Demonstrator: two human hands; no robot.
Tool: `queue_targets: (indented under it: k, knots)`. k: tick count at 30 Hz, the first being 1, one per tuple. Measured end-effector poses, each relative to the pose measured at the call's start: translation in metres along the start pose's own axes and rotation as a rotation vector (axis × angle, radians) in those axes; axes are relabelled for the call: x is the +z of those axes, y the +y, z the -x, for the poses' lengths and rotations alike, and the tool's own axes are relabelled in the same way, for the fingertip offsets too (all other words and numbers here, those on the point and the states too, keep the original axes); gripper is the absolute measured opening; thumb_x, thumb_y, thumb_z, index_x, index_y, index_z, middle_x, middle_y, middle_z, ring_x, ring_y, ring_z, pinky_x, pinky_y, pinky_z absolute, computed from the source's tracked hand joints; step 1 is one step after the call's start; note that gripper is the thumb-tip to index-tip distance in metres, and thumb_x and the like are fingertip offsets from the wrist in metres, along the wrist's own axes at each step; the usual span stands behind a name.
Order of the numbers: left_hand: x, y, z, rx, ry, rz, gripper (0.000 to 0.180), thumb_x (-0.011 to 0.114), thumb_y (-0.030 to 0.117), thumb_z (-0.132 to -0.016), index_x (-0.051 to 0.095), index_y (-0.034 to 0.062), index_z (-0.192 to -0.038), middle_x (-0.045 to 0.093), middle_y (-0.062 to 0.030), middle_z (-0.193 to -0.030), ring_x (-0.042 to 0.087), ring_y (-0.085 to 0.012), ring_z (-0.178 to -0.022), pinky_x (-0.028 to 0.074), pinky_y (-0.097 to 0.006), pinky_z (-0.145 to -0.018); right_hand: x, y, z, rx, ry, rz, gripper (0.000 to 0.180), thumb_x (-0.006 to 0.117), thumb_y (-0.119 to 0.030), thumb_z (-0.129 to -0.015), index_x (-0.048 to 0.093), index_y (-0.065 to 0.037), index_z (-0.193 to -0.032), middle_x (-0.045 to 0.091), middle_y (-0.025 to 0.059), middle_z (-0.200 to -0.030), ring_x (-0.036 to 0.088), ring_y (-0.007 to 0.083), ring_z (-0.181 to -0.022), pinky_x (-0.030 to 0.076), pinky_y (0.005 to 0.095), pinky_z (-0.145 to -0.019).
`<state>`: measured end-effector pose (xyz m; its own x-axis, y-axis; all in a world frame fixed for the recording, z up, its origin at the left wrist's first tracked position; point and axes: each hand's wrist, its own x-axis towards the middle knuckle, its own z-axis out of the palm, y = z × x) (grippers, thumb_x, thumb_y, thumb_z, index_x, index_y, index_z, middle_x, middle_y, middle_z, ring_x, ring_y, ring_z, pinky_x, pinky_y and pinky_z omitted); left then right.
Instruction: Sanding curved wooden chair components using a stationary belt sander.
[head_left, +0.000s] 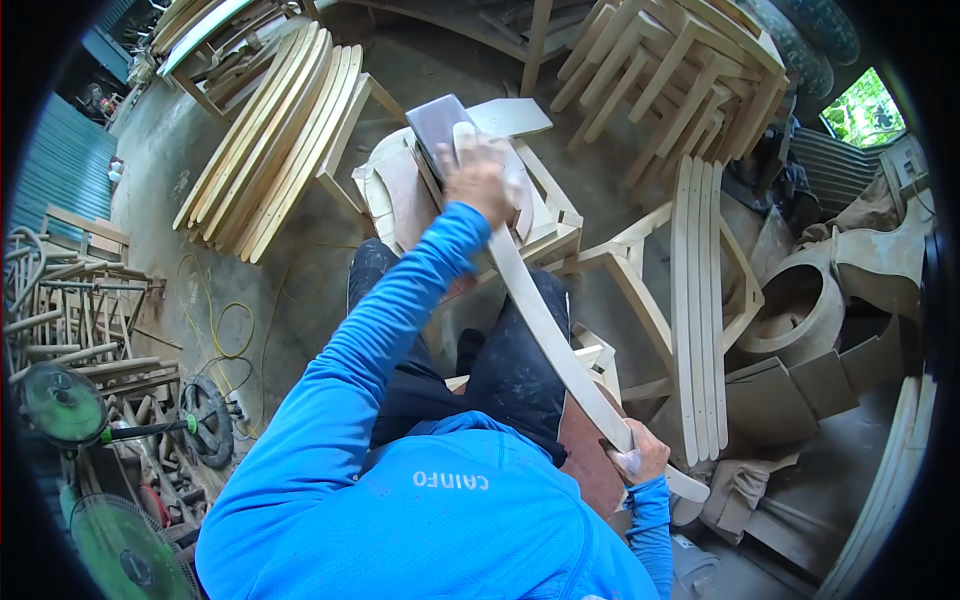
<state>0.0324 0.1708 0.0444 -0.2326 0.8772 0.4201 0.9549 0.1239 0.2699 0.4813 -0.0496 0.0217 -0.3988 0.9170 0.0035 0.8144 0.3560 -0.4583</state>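
A long, pale, curved wooden slat (550,335) runs slantwise across my lap, from the work stand in front of me to my right side. Over its far part lies my left hand (478,185), fingers bent around the wood and slightly smeared by motion. Whether a thin sheet sits under those fingers I cannot tell. Just beyond that hand, a flat grey-purple piece (437,122) rests beneath the slat's tip. My right hand (643,455) is closed around the slat near its close end, which sticks out past the fist. The low wooden stand (553,238) carries padding and loose flat pieces.
Curved slats (270,140) are stacked at the far left, with more slats (700,310) leaning on a frame at right. Wooden frames (690,75) pile up at the back right. Green fans (62,400) and a yellow cord (235,330) are at left; cardboard (780,395) lies right.
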Motion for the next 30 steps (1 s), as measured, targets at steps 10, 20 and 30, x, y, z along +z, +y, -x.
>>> queue_targets:
  k: [10,20,30]
  knots:
    - [0.047,-0.087,0.027,-0.458,-0.090,-0.042,0.089,0.056,0.058,-0.092,0.032,0.0055,-0.159,0.021,-0.0182,-0.167,0.002,-0.0388,-0.157,0.002,-0.067,-0.121,0.019,-0.009,-0.025,-0.009,-0.051,-0.070,0.051,0.090,-0.032,-0.066,0.070,-0.011,-0.107,0.074,0.0117,-0.095,0.073,0.0328,-0.082,0.058,0.0405,-0.070]
    - [0.041,-0.080,0.042,-0.513,-0.019,0.239,0.088,0.060,0.055,-0.088,0.037,0.0015,-0.155,0.030,-0.0226,-0.162,0.008,-0.0388,-0.156,0.000,-0.062,-0.123,0.022,-0.007,-0.017,-0.005,-0.048,-0.233,0.045,0.089,-0.026,-0.066,0.073,-0.007,-0.103,0.075,0.0132,-0.093,0.075,0.0319,-0.081,0.059,0.0375,-0.072]
    - [0.001,-0.037,-0.003,-0.586,0.335,0.587,0.095,0.075,0.024,-0.073,0.034,-0.0035,-0.154,0.060,-0.0269,-0.131,0.057,-0.0438,-0.121,0.039,-0.050,-0.113,0.026,-0.022,-0.013,-0.024,0.159,-0.286,0.050,0.072,-0.008,-0.074,0.061,0.001,-0.123,0.068,0.0213,-0.102,0.068,0.0381,-0.088,0.056,0.0420,-0.081]
